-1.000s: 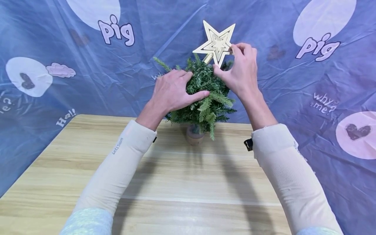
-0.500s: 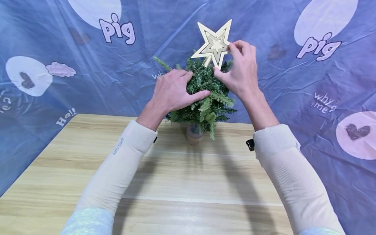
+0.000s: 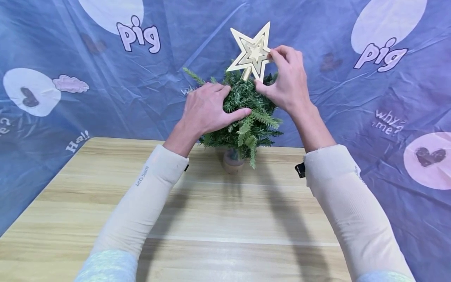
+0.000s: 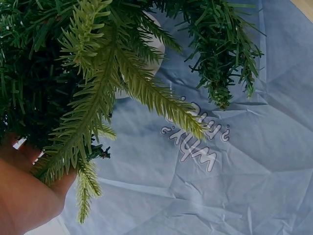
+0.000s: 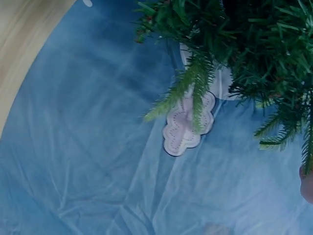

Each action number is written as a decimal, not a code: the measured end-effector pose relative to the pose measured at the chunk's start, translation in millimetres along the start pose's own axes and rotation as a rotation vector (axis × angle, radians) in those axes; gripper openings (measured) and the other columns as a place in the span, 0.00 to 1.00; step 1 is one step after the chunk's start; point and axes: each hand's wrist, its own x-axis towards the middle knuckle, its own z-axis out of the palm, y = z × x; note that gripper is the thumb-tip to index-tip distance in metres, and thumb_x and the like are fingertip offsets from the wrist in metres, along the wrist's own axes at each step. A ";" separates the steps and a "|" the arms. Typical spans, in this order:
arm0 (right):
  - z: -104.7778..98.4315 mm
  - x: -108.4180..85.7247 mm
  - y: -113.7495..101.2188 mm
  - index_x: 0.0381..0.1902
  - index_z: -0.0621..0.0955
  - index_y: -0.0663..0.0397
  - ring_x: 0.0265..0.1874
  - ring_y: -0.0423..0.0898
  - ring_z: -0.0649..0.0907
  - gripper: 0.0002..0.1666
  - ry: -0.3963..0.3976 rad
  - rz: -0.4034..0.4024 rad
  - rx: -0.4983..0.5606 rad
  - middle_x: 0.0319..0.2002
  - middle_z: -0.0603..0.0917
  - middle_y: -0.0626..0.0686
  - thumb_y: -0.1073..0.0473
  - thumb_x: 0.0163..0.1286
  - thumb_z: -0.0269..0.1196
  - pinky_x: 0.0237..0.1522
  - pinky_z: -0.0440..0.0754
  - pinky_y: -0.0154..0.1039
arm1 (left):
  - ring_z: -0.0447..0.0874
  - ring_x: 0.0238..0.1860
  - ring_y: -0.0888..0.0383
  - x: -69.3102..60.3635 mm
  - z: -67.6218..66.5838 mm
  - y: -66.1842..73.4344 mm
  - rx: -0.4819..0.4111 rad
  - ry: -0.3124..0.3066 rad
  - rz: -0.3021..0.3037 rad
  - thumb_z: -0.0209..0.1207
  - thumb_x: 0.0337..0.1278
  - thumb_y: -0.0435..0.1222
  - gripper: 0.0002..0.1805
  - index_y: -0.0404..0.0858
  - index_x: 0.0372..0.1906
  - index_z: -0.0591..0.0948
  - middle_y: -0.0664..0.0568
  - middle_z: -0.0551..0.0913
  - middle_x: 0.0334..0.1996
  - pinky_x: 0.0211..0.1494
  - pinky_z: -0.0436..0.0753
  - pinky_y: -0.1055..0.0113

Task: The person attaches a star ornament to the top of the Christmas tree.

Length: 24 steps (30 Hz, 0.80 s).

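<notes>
A small artificial Christmas tree (image 3: 243,98) stands upright in a round pot (image 3: 233,165) near the table's back edge. My left hand (image 3: 208,107) grips its upper left branches, thumb across the front; some fingertips are hidden in the greenery. In the left wrist view, branches (image 4: 93,98) cover part of that hand. At the top, my right hand (image 3: 290,80) pinches a gold star tree topper (image 3: 254,53) at its right side, thumb near a lower point. The topper's short tube (image 3: 246,73) meets the treetop, its lower end hidden among needles. The star tilts slightly left.
A pale wooden table (image 3: 211,219) lies in front of the tree. Just behind its back edge hangs a wrinkled blue cloth (image 3: 197,35) with printed words and shapes. In the right wrist view, branches (image 5: 274,54) hang before this cloth.
The star has turned and shifted a little left, becoming more upright, its tube now steeper over the treetop. My right hand moved left with it. The left hand has stayed on the branches.
</notes>
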 end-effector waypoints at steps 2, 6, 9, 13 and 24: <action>1.6 -1.5 1.8 0.60 0.79 0.63 0.64 0.53 0.68 0.35 0.008 0.001 0.008 0.63 0.74 0.59 0.52 0.59 0.74 0.64 0.68 0.42 | 0.81 0.58 0.46 -0.1 0.0 0.1 0.004 0.007 0.004 0.44 0.52 0.80 0.54 0.42 0.67 0.79 0.49 0.81 0.62 0.49 0.82 0.51; 3.0 -3.8 5.2 0.62 0.79 0.63 0.64 0.54 0.68 0.36 0.037 -0.013 0.021 0.63 0.74 0.59 0.52 0.59 0.73 0.63 0.68 0.41 | 0.80 0.58 0.46 0.2 -0.5 0.2 0.007 0.010 0.006 0.44 0.52 0.80 0.54 0.42 0.66 0.79 0.49 0.81 0.62 0.49 0.82 0.51; 3.7 -4.8 6.5 0.63 0.78 0.62 0.63 0.53 0.68 0.36 0.058 -0.022 0.032 0.63 0.74 0.59 0.52 0.59 0.73 0.62 0.68 0.41 | 0.79 0.60 0.46 0.3 -1.3 -0.1 0.011 -0.007 0.004 0.43 0.52 0.81 0.55 0.42 0.68 0.78 0.49 0.80 0.63 0.52 0.82 0.50; 7.9 -8.1 8.1 0.63 0.78 0.62 0.61 0.54 0.69 0.37 0.091 -0.035 0.059 0.62 0.74 0.60 0.51 0.60 0.73 0.60 0.68 0.41 | 0.79 0.61 0.47 0.1 -3.2 -1.2 0.027 -0.021 0.003 0.42 0.53 0.80 0.55 0.42 0.68 0.78 0.49 0.80 0.64 0.53 0.82 0.50; 8.8 -12.0 9.4 0.65 0.78 0.62 0.60 0.55 0.70 0.40 0.175 -0.102 0.062 0.62 0.75 0.60 0.50 0.58 0.76 0.61 0.68 0.41 | 0.79 0.59 0.46 1.6 -3.8 -2.1 0.038 0.005 0.038 0.42 0.53 0.80 0.55 0.40 0.65 0.80 0.46 0.82 0.60 0.54 0.81 0.52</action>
